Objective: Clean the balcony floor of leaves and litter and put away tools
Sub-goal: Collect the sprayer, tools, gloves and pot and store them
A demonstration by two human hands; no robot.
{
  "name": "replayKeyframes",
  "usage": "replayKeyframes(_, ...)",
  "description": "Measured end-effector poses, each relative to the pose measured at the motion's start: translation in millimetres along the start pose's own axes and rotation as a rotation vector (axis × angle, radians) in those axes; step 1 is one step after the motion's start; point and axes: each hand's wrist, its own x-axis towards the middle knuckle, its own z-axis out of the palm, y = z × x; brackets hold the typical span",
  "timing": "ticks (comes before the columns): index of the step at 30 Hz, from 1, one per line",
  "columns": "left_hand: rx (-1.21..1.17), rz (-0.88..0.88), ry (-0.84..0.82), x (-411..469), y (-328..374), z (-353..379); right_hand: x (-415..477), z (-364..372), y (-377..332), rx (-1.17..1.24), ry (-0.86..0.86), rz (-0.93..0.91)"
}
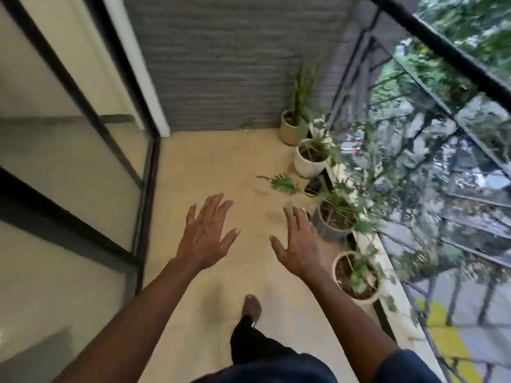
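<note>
My left hand [206,233] and my right hand [298,240] are both stretched out in front of me over the beige balcony floor [199,172], fingers spread and holding nothing. A green leafy sprig [282,184] lies on the floor ahead of my right hand, close to the pots. Faint dark smudges mark the floor between the sprig and my right fingertips. My bare foot [251,304] is on the floor below the hands. No cleaning tool is in view.
A row of potted plants runs along the right edge: a tan pot [289,131], a white pot [308,163], a grey pot [333,221] and a cream pot [356,277]. A black railing [442,48] bounds the right, glass doors [69,150] the left, a grey wall [226,64] the far end.
</note>
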Motion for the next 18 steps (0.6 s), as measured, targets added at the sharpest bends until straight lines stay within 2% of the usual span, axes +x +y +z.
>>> replayKeyframes(8, -0.028, -0.221, 0.112, 83.1, -98.6, -42.2, 150.1, 28.4, -58.1, 0.101, -0.071, -0.127)
replayKeyframes(15, -0.032, -0.242, 0.063, 148.4, -171.0, -41.7, 249.8, 58.5, -94.3, 0.124, -0.138, -0.125)
replayKeyframes(18, -0.051, -0.212, 0.031, 192.6, -206.5, -34.4, 291.2, 72.2, -105.0, 0.122, -0.148, -0.059)
